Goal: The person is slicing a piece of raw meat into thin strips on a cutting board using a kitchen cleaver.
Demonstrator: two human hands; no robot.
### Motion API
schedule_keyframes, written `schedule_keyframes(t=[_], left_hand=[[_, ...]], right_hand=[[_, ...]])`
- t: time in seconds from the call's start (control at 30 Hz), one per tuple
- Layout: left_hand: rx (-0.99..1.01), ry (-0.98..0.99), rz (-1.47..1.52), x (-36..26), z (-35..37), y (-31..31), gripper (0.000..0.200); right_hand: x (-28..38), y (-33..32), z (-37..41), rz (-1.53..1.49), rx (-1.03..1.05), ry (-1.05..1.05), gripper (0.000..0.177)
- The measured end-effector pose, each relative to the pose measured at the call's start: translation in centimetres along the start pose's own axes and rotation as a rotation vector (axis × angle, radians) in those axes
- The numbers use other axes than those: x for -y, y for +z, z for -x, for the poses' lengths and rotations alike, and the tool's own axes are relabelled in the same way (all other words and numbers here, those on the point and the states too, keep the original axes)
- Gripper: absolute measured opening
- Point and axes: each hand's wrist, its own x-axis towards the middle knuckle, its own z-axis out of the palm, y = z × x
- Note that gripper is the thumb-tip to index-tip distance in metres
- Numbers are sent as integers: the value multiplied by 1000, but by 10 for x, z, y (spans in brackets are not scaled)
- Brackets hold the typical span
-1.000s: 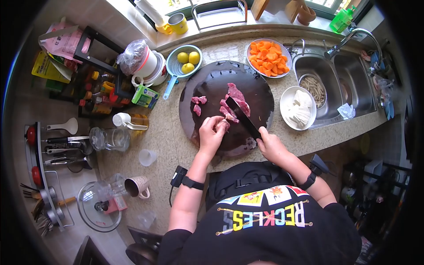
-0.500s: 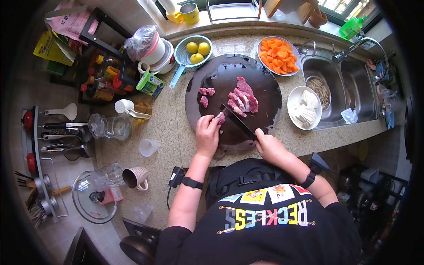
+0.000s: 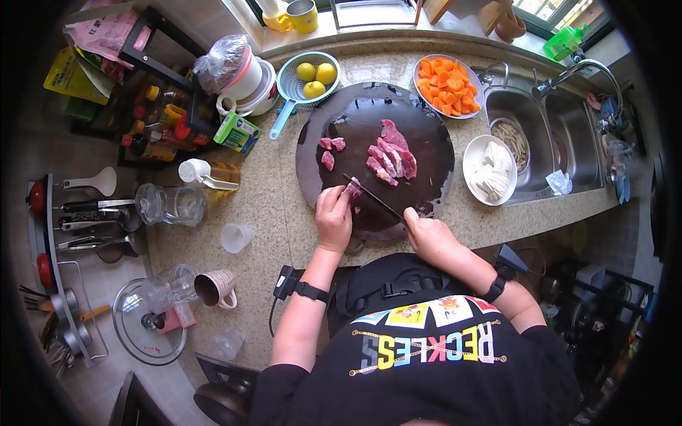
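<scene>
On the round dark cutting board (image 3: 426, 142), my left hand (image 3: 334, 216) pinches a small strip of meat (image 3: 353, 187) near the board's lower left. My right hand (image 3: 429, 237) is closed round the handle of a knife (image 3: 376, 199). The blade points up and left, its front part at the strip beside my left fingertips. Above the blade lies a group of sliced red meat (image 3: 392, 154). A few small meat pieces (image 3: 328, 150) rest on the left part of the board.
A plate of orange carrot pieces (image 3: 447, 86), a bowl with white food (image 3: 467, 170) and a double sink (image 3: 529, 106) are to the right. A blue colander (image 3: 290, 82) with yellow fruit stands behind left. Left are an oil jug (image 3: 226, 174), a plastic cup (image 3: 236, 238) and a mug (image 3: 217, 289).
The knife blade has shifted slightly left and now sits more upright at the meat strip. My right hand has moved slightly left with it. My left hand keeps its hold.
</scene>
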Motion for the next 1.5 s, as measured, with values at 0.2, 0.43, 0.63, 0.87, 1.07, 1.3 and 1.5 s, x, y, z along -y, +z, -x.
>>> schedule_keyframes(t=[0.2,0.43,0.63,0.87,1.07,1.3,1.5], left_hand=[[128,68,44,4,2,8,24],[47,-2,92,16,8,19,20],[78,-75,91,17,10,18,19],[9,-41,84,14,11,21,21],[64,-57,60,16,13,21,20],[8,-59,48,15,9,23,20],[-14,-48,35,11,9,21,16]], right_hand=[[4,0,-6,97,13,-7,16],[12,-17,-9,30,180,34,17],[28,4,-70,-3,146,-19,18],[13,-2,-35,28,151,8,20],[35,6,-84,39,133,-33,19],[16,0,-43,55,126,-39,21],[33,8,-74,68,81,-67,20]])
